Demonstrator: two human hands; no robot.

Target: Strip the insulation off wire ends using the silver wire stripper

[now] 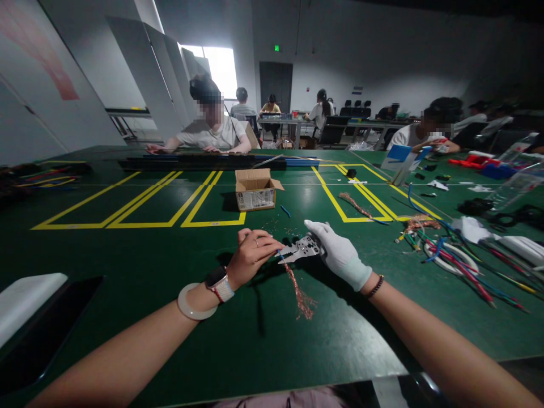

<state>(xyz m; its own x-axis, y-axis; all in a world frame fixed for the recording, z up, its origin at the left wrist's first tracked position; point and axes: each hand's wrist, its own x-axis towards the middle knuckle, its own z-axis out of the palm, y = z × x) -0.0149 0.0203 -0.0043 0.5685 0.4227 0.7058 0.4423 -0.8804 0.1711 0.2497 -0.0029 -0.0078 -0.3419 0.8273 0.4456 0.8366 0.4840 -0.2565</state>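
My bare left hand (254, 256) pinches the blue-insulated end of a wire (293, 283), whose frayed bare copper strands hang down toward me over the table. My right hand (342, 255), in a white glove, is closed round the handles of a wire stripper (302, 248). The tool's silver jaws point left, spread apart around or beside the blue end, close to my left fingertips; I cannot tell whether they touch it. Small copper scraps (291, 232) and a short blue piece of insulation (285, 211) lie just beyond my hands.
An opened cardboard box (255, 191) stands ahead on the green table (191, 351). Another copper-stranded wire (356, 205) lies right of it. Coloured cables (454, 255) are heaped at the right. A dark tablet-like slab (51, 328) lies at the left. A person (212, 122) sits opposite.
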